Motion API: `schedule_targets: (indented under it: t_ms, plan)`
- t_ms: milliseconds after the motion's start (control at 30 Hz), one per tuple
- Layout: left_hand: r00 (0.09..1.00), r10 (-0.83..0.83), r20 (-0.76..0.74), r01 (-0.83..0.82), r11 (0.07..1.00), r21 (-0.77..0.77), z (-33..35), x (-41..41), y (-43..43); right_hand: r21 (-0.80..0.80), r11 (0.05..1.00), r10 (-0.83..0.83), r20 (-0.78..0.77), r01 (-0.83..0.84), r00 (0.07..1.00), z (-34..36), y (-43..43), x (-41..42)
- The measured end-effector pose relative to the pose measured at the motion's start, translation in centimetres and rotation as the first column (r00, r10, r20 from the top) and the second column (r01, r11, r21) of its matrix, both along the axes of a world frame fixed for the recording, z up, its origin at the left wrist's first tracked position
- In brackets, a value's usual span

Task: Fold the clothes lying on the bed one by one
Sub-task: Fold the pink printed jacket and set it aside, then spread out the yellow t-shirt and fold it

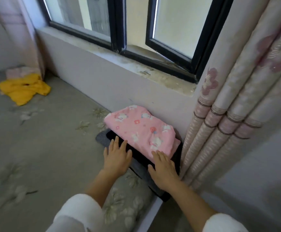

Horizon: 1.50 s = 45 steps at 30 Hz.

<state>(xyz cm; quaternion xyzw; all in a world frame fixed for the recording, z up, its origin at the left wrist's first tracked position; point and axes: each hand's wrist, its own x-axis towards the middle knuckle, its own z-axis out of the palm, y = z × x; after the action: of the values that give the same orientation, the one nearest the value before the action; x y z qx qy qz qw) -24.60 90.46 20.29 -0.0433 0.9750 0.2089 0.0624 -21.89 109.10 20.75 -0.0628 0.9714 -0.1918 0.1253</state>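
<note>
A folded pink garment [139,129], printed with small white animals and red flowers, sits on a stack of dark folded clothes [137,159] on the bed [44,148], just beside the curtain [228,114] and against the wall. The left hand [117,158] lies flat on the dark stack, its fingers [114,144] straight and slightly spread, stopping short of the pink edge. The right hand [164,171], nearer the curtain, is also flat, its fingers [158,154] touching the pink garment's near edge. Neither hand grips anything. A crumpled yellow garment [23,88] lies unfolded, well apart from the curtain.
</note>
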Motion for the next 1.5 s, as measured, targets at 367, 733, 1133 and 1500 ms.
schedule_targets:
  t_ms: [367,733,1133,1500]
  plan:
    - [0.932,0.351,0.093,-0.349,0.936,-0.038,5.0,26.2,-13.0,-0.056,0.923,0.381,0.010,-0.380,0.925,2.0,-12.4,17.4]
    - [0.724,0.689,0.023,-0.688,0.725,-0.033,7.3,52.8,-29.5,-0.077,0.718,0.688,-0.070,-0.692,0.722,4.1,-35.0,36.1]
    - [0.440,0.897,0.037,-0.887,0.440,-0.141,7.9,82.1,-45.7,-0.122,0.457,0.888,0.013,-0.881,0.459,3.7,-56.7,62.1]
    - [0.399,0.917,-0.002,-0.905,0.393,-0.164,7.4,92.8,-62.2,-0.064,0.326,0.945,-0.019,-0.943,0.327,3.1,-75.4,72.2]
